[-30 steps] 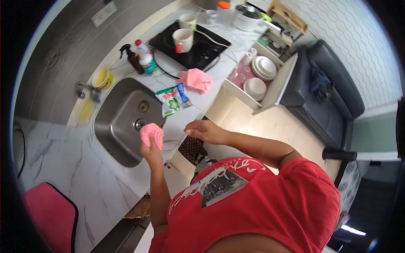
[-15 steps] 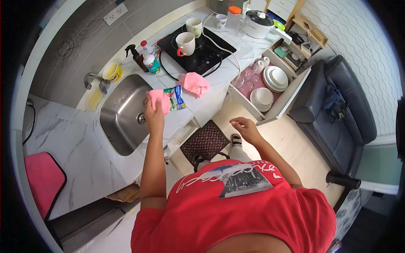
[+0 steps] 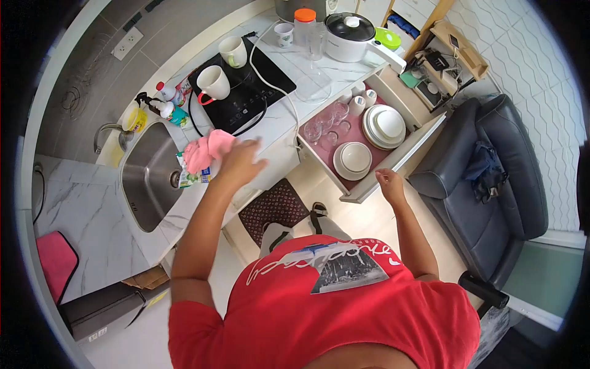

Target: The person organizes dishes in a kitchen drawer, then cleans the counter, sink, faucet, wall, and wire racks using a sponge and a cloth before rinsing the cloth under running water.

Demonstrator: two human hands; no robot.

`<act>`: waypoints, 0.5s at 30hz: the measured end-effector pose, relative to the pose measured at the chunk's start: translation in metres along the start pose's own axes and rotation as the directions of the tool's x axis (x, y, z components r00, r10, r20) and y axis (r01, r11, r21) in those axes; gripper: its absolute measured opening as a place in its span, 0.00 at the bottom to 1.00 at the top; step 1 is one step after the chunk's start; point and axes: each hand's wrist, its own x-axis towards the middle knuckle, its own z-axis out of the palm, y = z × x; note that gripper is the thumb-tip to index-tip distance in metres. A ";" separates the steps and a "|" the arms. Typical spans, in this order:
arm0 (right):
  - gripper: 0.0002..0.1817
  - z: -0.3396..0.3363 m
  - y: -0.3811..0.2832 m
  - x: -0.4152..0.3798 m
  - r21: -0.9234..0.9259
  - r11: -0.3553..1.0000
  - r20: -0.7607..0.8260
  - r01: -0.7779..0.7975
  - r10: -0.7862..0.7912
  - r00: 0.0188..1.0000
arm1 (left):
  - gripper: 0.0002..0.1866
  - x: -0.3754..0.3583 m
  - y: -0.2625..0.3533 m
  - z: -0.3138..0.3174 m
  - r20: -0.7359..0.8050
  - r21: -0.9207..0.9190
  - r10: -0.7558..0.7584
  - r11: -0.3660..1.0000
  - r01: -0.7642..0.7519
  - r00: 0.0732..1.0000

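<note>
Pink cloth (image 3: 206, 150), one bundle visible, lay on the white marble desk (image 3: 92, 215) just beside the sink (image 3: 144, 178), partly over a green-and-white packet (image 3: 190, 178). Left hand (image 3: 239, 163) rested against the cloth's right edge, fingers spread flat; grip released as far as could be seen, though the palm side was hidden and whether any fold was pinched could not be told. Right hand (image 3: 388, 183) hung free near the front corner of the open drawer (image 3: 369, 144), fingers loosely curled, holding nothing. Drawer contents counted: one stack of plates (image 3: 384, 126), one stack of bowls (image 3: 353, 160), several clear glasses (image 3: 326, 126) (exact number unclear) and two small white cups (image 3: 362, 101). On the black induction hob (image 3: 246, 92): two white mugs, one with a red handle (image 3: 212, 83) and one marked with green (image 3: 232, 52). Behind the hob: one small cup (image 3: 283, 34), one jar with an orange lid (image 3: 305, 24), one rice cooker (image 3: 349, 34). By the tap (image 3: 107, 132): one yellow tub (image 3: 135, 118) and three bottles (image 3: 163, 101), close together. One patterned mat (image 3: 273, 209) lay on the floor below the desk. One dark armchair (image 3: 485, 160) stood to the right, well apart from the drawer.
</note>
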 end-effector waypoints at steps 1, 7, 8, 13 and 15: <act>0.12 -0.002 0.001 0.008 -0.029 1.000 0.021 -0.008 0.009 1.000 | 0.24 0.024 0.034 -0.017 0.293 0.057 0.016 0.998 -0.034 0.956; 0.12 0.041 -0.010 0.035 -0.022 0.993 0.076 0.117 -0.115 0.990 | 0.17 0.082 0.245 -0.077 0.711 0.244 0.404 0.626 -0.740 0.576; 0.12 0.048 -0.025 0.024 -0.064 0.984 0.089 0.164 -0.158 0.983 | 0.17 0.073 0.258 -0.079 0.689 0.272 0.446 0.570 -0.775 0.571; 0.11 0.062 -0.029 -0.022 0.020 0.972 0.143 0.236 -0.236 0.961 | 0.16 0.054 0.259 -0.083 0.579 0.340 0.566 0.488 -0.804 0.587; 0.10 0.059 -0.019 -0.032 0.031 0.983 0.142 0.180 -0.182 0.973 | 0.16 0.053 0.256 -0.083 0.548 0.356 0.586 0.483 -0.800 0.597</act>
